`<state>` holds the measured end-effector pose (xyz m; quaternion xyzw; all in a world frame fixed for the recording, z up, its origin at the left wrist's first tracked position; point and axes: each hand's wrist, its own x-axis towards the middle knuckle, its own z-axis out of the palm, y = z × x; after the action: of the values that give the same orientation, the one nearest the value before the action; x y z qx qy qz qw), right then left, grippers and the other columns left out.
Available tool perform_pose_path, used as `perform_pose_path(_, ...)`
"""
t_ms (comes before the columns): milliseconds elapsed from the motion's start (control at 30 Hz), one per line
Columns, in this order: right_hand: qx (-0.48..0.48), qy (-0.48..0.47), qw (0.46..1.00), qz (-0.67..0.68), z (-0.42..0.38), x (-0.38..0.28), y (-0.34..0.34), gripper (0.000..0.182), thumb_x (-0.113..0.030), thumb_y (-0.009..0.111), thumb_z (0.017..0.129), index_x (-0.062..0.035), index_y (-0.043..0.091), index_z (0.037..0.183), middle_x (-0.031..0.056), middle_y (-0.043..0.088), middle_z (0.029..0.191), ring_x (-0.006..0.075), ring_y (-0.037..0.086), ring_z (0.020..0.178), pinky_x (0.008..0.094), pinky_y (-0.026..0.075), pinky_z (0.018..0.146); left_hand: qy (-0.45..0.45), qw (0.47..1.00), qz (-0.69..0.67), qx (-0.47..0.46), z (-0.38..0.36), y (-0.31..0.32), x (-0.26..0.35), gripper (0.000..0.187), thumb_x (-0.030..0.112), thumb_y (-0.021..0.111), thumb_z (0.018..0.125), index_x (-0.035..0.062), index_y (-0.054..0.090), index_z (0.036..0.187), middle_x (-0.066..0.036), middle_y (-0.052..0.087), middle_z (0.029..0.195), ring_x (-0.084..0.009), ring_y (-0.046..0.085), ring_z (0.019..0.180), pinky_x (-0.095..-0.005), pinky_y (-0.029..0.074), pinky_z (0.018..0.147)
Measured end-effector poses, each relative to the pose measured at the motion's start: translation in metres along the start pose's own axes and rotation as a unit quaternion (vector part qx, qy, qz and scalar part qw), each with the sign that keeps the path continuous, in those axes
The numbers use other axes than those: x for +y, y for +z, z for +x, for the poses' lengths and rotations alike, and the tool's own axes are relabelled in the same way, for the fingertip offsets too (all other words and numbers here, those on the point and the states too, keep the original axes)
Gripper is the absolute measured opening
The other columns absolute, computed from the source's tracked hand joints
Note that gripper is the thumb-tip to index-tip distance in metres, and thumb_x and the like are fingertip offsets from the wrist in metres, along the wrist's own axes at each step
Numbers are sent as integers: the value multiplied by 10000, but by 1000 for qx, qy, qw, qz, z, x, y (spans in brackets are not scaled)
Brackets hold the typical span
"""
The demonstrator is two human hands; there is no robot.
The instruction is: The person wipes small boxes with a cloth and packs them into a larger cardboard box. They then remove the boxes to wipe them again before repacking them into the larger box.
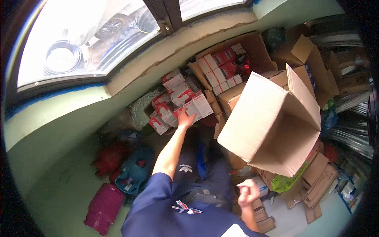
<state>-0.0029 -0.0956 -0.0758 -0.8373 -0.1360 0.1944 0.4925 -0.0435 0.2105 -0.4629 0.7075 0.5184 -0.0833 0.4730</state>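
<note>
My left hand reaches out to a pile of small red-and-white cardboard boxes by the wall. Its fingers and thumb are closed about the near edge of one red-and-white box, which rests against the others. Other boxes of the same look are stacked just beyond and to the left. My right hand is held near my body on the right, fingers curled in and nothing visible in it. A large open cardboard carton stands tilted to the right of my left hand, with its bare inside showing.
Behind the pile, another carton holds white and red boxes. Red, teal and purple plastic items lie on the floor at left. A green basket and flattened cardboard are at right. A window sill runs above.
</note>
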Motion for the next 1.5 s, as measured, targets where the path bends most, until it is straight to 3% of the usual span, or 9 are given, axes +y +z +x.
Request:
perform_pose_path(433, -124, 391, 909, 70, -43, 104, 30, 194, -29, 495, 994, -5, 630, 1130, 31, 624, 781, 70, 552, 644, 226, 463, 598, -104, 984, 137, 48, 57, 73, 73, 924, 562, 816, 690, 168, 454, 1443, -286, 383, 1445, -469, 592, 1173, -536, 510, 963)
perform_pose_path(633, -197, 324, 924, -48, -9, 162, 51, 235, -94, 620, 981, -25, 588, 1204, 99, 687, 927, 152, 660, 782, 293, 542, 730, 62, 993, 29, 91, -21, 22, 72, 891, 347, 807, 675, 125, 411, 1441, -224, 426, 1383, -444, 510, 1251, -522, 486, 997)
perform_pose_path(700, -189, 127, 969, -95, 9, 187, 66, 306, -227, 705, 949, -15, 626, 1154, 100, 685, 933, 211, 674, 807, 343, 553, 751, 187, 981, 2, 55, -59, -11, 78, 913, 287, 811, 655, 116, 394, 1449, -210, 430, 1385, -420, 491, 1281, -509, 478, 1017)
perform_pose_path(767, -200, 293, 933, -69, 69, 109, 81, 446, -372, 771, 884, -9, 665, 1120, 124, 696, 994, 278, 687, 894, 387, 548, 821, 242, 970, -12, 4, -95, -43, 86, 966, 206, 809, 625, 99, 363, 1475, -207, 451, 1403, -422, 482, 1302, -479, 450, 1071)
perform_pose_path(833, -173, -41, 958, -226, 84, 117, 98, 564, -471, 803, 821, -8, 684, 1119, 154, 699, 1037, 313, 674, 970, 404, 528, 880, 289, 956, -20, -47, -121, -61, 85, 987, 174, 810, 625, 76, 344, 1489, -209, 475, 1412, -419, 479, 1315, -476, 433, 1095)
perform_pose_path(967, -173, -43, 963, -204, 95, 114, 123, 552, -387, 827, 813, -14, 669, 1188, 168, 693, 1114, 290, 668, 1040, 397, 512, 925, 371, 917, 15, -146, -159, -77, 86, 998, 164, 857, 623, 70, 369, 1489, -197, 505, 1434, -377, 492, 1330, -462, 408, 1109)
perform_pose_path(1033, -210, 178, 961, 3, 92, 120, 133, 546, -300, 845, 795, -4, 658, 1213, 169, 691, 1132, 271, 661, 1061, 404, 509, 932, 338, 920, 57, -190, -169, -77, 91, 978, 177, 856, 628, 70, 400, 1486, -182, 511, 1429, -362, 509, 1305, -454, 412, 1103)
perform_pose_path(1133, -181, 165, 969, 15, 72, 133, 122, 545, -227, 853, 776, 13, 648, 1221, 175, 685, 1160, 268, 659, 1061, 400, 505, 940, 227, 914, -112, -318, -149, -65, 72, 947, 252, 828, 674, 56, 401, 1496, -185, 540, 1383, -351, 547, 1237, -430, 427, 1102)
perform_pose_path(1500, -119, 305, 939, -104, 8, 139, 47, 597, -165, 881, 715, 56, 610, 1198, 206, 650, 1172, 304, 622, 1115, 415, 454, 1009, 89, 968, 232, -24, 15, 33, 17, 1259, 335, 927, 607, 54, 173, 1575, -206, 244, 1606, -423, 281, 1468, -583, 331, 1144)
